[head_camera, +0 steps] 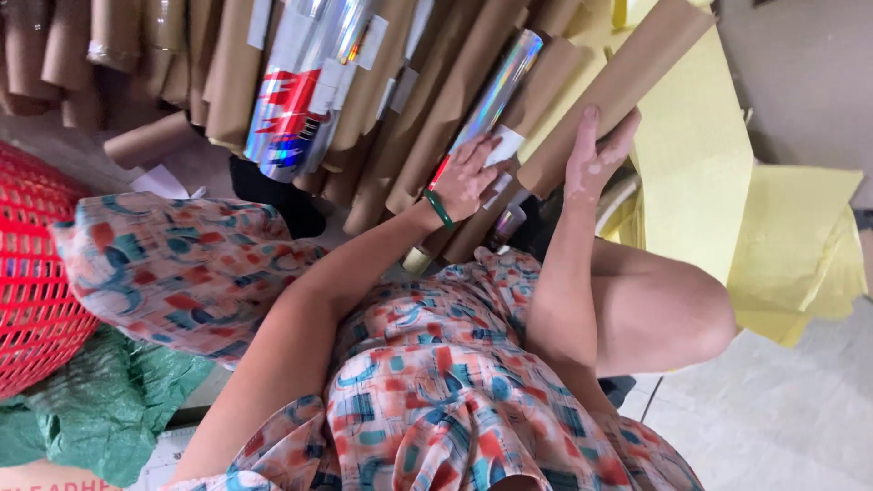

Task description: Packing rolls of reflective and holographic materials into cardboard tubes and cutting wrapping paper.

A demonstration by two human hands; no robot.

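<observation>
The right grip [596, 159] wraps the lower end of a brown paper roll [618, 86], which slants up and away. The left grip [466, 177], fingers spread, rests on a holographic foil roll [496, 91] among stacked rolls beside yellow sheets [696, 155].

Brown paper roll [618, 86] tilted in my right hand [593, 164]; holographic foil roll [496, 91] w/ white label slants under my left hand [466, 177].

Two shiny holographic foil rolls [496, 91], one under the left fingers [473, 159]. One plain brown paper tube [618, 86] against the right fingers [591, 136]. One red plastic mesh basket [27, 273]. Brown-wrapped rolls [118, 36]: too many to count.
</observation>
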